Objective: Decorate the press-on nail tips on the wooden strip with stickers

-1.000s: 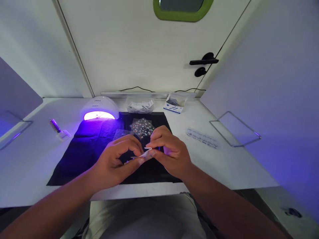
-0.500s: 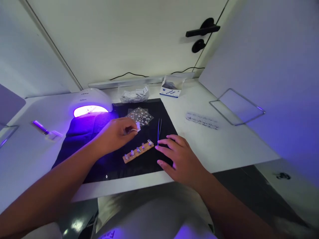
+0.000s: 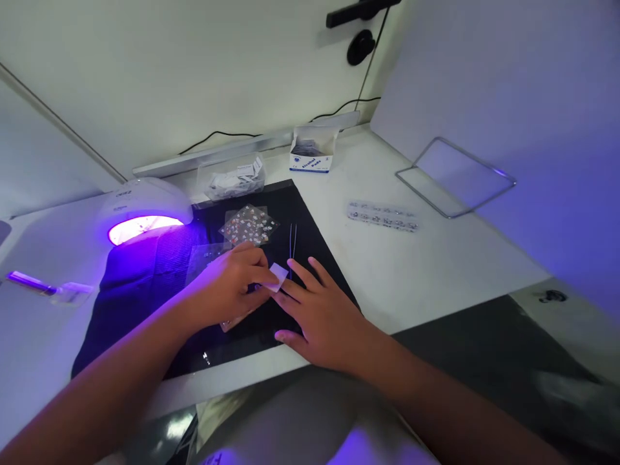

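Observation:
My left hand (image 3: 237,284) pinches a small white pad (image 3: 278,278) between thumb and fingers, and the pad meets the fingertips of my right hand (image 3: 317,310). That right hand is spread, holding nothing, its fingers pointing left over the black mat (image 3: 310,226). Tweezers (image 3: 292,240) lie just beyond its fingertips. A wooden strip (image 3: 231,324) is mostly hidden under my left hand. Sticker sheets (image 3: 249,225) with small pale shapes lie behind my hands, and a clear sheet (image 3: 206,257) is partly covered by the left one.
A lit lamp (image 3: 148,210) glows purple at the left over a dark ribbed cloth (image 3: 145,265). Behind stand a clear tub of packets (image 3: 235,181) and an alcohol pads box (image 3: 314,152). A clear case (image 3: 382,216) lies right; a purple-lit tool (image 3: 31,283) lies far left.
My left hand has brought the white pad right to my right fingertips and now covers most of the wooden strip. The camera view has shifted, and the clear sheet beside my left hand has come into sight.

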### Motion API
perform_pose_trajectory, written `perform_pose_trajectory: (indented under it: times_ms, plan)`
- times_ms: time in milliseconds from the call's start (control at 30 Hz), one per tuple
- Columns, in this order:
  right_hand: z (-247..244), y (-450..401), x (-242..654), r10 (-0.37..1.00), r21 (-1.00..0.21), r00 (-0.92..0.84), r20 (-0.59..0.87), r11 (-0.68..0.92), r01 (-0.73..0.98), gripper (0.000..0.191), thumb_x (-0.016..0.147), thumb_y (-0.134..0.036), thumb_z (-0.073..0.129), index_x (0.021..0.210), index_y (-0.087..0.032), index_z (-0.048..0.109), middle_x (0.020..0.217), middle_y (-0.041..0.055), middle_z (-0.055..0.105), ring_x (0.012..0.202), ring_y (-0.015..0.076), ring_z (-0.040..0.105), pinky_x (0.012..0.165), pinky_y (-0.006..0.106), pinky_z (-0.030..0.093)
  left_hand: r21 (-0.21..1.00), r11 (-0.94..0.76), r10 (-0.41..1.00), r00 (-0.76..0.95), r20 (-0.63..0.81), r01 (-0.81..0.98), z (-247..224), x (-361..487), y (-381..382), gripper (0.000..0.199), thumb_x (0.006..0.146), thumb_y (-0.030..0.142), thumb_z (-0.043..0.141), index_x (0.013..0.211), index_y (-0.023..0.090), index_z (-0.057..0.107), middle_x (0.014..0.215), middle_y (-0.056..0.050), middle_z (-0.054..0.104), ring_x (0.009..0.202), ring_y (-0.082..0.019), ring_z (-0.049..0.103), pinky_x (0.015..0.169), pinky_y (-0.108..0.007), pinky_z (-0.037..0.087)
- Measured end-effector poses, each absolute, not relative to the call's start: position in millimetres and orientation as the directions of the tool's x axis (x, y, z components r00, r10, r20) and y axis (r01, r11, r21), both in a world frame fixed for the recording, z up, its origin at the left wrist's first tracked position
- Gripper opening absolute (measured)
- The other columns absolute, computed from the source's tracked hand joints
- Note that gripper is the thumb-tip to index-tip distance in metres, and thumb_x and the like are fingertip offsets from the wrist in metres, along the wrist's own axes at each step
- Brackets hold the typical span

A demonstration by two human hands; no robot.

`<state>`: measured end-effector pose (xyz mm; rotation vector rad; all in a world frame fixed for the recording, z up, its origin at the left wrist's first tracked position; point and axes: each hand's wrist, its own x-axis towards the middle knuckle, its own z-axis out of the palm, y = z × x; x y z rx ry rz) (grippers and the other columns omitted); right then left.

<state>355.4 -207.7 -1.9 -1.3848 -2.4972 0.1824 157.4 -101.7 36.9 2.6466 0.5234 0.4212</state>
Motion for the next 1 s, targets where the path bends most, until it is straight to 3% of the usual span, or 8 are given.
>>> perform_pose_trajectory:
  times_ms: [133, 467, 1000]
  plan:
    - [-1.4, -206.7, 355.2, 0.842, -0.262, -0.507, 0.183, 0.539, 0.801, 0.058, 0.095, -0.051, 0.052, 0.138, -0.013, 0.059, 0.142, 0.0136, 0.063, 0.144, 0.0425, 0.040, 0.119, 0.068, 0.026, 0.456, -0.858, 0.359, 0.912, 0.199, 0.238, 40.4, 156.8, -98.5, 0.023, 0.098, 0.026, 0.055, 0.098, 0.019, 0.076, 0.091, -0.007, 0.065, 0.089, -0.020, 0.057, 0.082, -0.035, 0.047]
    - [-8.4, -208.3, 355.4, 0.821, -0.244, -0.499, 0.275, 0.562, 0.790, 0.052, 0.094, -0.048, 0.056, 0.132, -0.013, 0.065, 0.135, 0.0156, 0.068, 0.142, 0.0413, 0.044, 0.116, 0.067, 0.030, 0.368, -0.899, 0.323, 0.927, 0.193, 0.236, 33.6, 161.6, -94.8, 0.021, 0.099, 0.021, 0.055, 0.100, 0.019, 0.076, 0.081, -0.005, 0.064, 0.082, -0.019, 0.053, 0.076, -0.032, 0.045]
    - [-9.1, -207.6, 354.0, 0.830, -0.222, -0.503, 0.241, 0.552, 0.804, 0.056, 0.095, -0.049, 0.053, 0.138, -0.013, 0.059, 0.144, 0.0135, 0.062, 0.140, 0.0419, 0.046, 0.115, 0.065, 0.031, 0.329, -0.927, 0.273, 0.928, 0.254, 0.183, 37.4, 158.7, -87.6, 0.017, 0.095, 0.013, 0.059, 0.088, 0.017, 0.074, 0.083, -0.006, 0.065, 0.083, -0.019, 0.054, 0.077, -0.033, 0.043]
